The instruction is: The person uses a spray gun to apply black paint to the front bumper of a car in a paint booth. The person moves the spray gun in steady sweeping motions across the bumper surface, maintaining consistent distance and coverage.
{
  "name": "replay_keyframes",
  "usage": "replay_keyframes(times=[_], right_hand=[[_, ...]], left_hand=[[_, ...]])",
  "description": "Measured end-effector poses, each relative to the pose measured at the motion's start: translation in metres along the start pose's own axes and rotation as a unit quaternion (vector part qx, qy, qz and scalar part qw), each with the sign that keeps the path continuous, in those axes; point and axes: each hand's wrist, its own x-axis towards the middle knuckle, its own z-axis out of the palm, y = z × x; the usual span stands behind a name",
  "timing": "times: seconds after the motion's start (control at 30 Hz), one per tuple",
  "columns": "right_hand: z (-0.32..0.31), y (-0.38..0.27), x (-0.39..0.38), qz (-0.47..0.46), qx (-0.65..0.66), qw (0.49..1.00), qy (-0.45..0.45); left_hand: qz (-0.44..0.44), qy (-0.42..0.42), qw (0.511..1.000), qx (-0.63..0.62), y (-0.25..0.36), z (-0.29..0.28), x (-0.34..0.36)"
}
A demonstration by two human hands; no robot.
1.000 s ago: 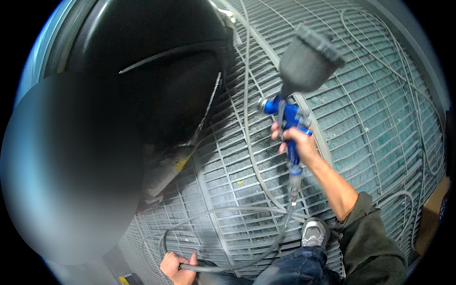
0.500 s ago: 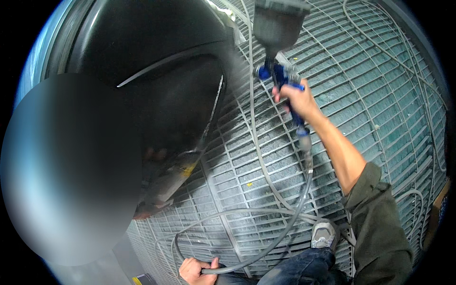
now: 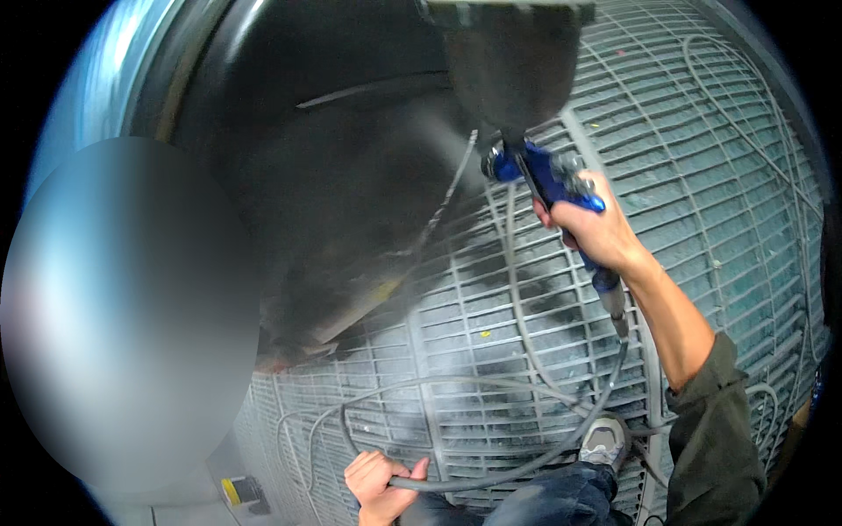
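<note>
My right hand [image 3: 592, 228] grips a blue spray gun [image 3: 548, 175] with a large dark grey cup [image 3: 509, 66] on top. A pale mist spreads from its nozzle over a curved black panel [image 3: 351, 167], which has a thin light strip and a streaky pale lower edge with a yellow patch. My left hand [image 3: 386, 482] is closed on a grey hose [image 3: 500, 482] that loops up to the fitting [image 3: 618, 311] under the gun's handle. A blurred oval hides the left of the view.
Metal floor grating [image 3: 702, 210] surrounds the panel, with loose hoses [image 3: 750, 145] lying across it. My shoe [image 3: 603, 438] and jeans show at the bottom. A small yellow-and-dark object [image 3: 244, 495] lies at the lower left.
The gun has risen and moved right, its cup now at the top edge over the panel. The mist has spread over the panel. My left hand has moved right, still on the hose.
</note>
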Motion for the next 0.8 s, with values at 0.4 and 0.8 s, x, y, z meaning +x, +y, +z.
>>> replay_keyframes(times=[0.4,0.8], right_hand=[[0.079,0.012,-0.017,-0.066,0.125,0.983,-0.119],[0.171,0.025,0.003,-0.129,0.401,0.907,0.028]], left_hand=[[0.036,-0.015,0.999,0.009,-0.006,-0.018,-0.019],[0.043,0.084,0.986,0.134,-0.016,-0.074,-0.027]])
